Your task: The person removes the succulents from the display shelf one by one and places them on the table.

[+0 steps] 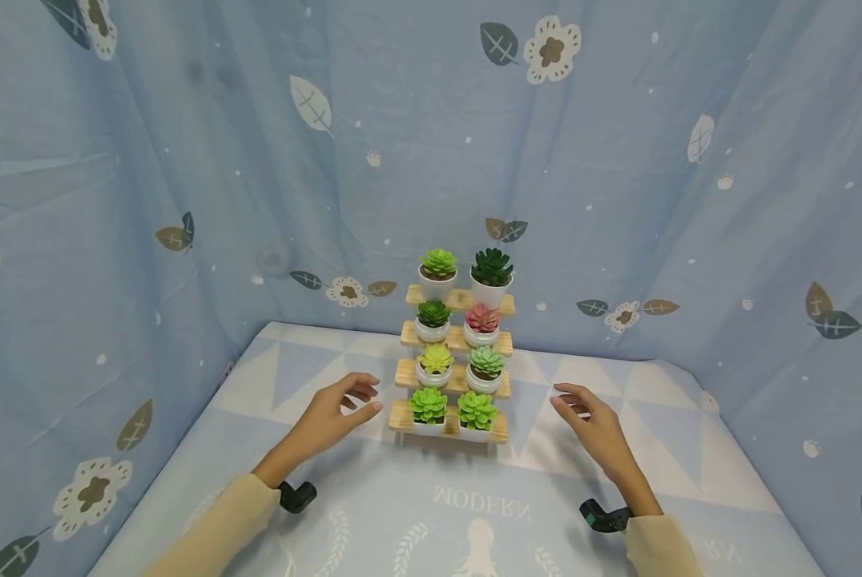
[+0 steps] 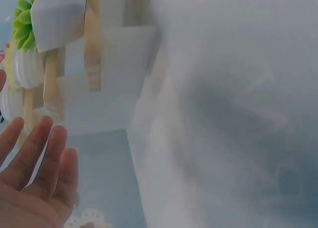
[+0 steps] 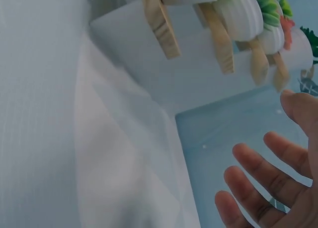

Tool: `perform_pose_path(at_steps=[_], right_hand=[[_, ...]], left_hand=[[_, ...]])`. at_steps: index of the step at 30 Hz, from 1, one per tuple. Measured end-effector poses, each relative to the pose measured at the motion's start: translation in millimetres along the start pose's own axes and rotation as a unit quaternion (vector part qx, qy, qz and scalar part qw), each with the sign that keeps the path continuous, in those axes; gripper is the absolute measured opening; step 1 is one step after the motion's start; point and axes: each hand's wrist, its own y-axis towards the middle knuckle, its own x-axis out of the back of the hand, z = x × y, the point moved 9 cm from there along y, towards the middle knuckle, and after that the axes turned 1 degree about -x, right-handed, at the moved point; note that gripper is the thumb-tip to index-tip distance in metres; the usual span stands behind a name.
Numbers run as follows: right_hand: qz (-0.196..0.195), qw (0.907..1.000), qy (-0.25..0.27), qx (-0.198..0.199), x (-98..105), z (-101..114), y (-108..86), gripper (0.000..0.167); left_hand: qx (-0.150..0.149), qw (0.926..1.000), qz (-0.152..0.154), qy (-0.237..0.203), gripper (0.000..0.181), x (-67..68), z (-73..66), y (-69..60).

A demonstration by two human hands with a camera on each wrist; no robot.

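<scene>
Bare left hand (image 1: 337,410) and bare right hand (image 1: 595,426) flank a four-tier, pale-wood plant stand (image 1: 452,422)

Both forearms, in cream sleeves (image 1: 222,525), angle inward; the hands hover near the stand, apart from it, their fingers loosely bent and spread. The stand is upright on a pale blue-and-white patterned cloth (image 1: 373,497), between the hands, bearing eight succulents in white pots (image 1: 428,405), two per tier. The wrist views show what the head view hardly does: the stand's white side panels (image 3: 194,69) and the separated fingers from close by
</scene>
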Motion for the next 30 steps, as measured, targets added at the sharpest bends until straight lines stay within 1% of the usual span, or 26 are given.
perform_pose_path(at_steps=[4, 11, 15, 19, 23, 27, 30], right_hand=[[0.008, 0.9998, 0.018, 0.000, -17, 7, 8.6, 0.056], [0.028, 0.9967, 0.076, -0.001, -39, 15, 21.5, 0.054], [0.047, 0.9939, 0.099, -0.007, -50, 16, 24.9, 0.049], [0.061, 0.9916, 0.114, -0.005, -57, 20, 24.9, 0.047], [0.064, 0.9907, 0.120, 0.000, -60, 22, 24.9, 0.046], [0.064, 0.9907, 0.120, -0.002, -62, 21, 26.4, 0.044], [0.068, 0.9895, 0.127, -0.011, -65, 21, 27.2, 0.047]], left_hand=[[-0.003, 0.9998, 0.014, -0.012, 0.047, -12.2, -1.0, 0.1], [-0.004, 0.9989, 0.026, -0.038, 0.054, -28.6, -6.4, 4.4], [-0.010, 0.9987, 0.032, -0.038, 0.057, -37.4, -7.9, 6.9], [-0.012, 0.9986, 0.038, -0.036, 0.060, -45.1, -10.9, 7.4], [-0.009, 0.9985, 0.038, -0.038, 0.063, -50.5, -13.8, 9.5], [-0.004, 0.9986, 0.034, -0.040, 0.064, -54.7, -13.4, 12.7], [0.003, 0.9987, 0.033, -0.039, 0.065, -57.4, -11.3, 13.0]])
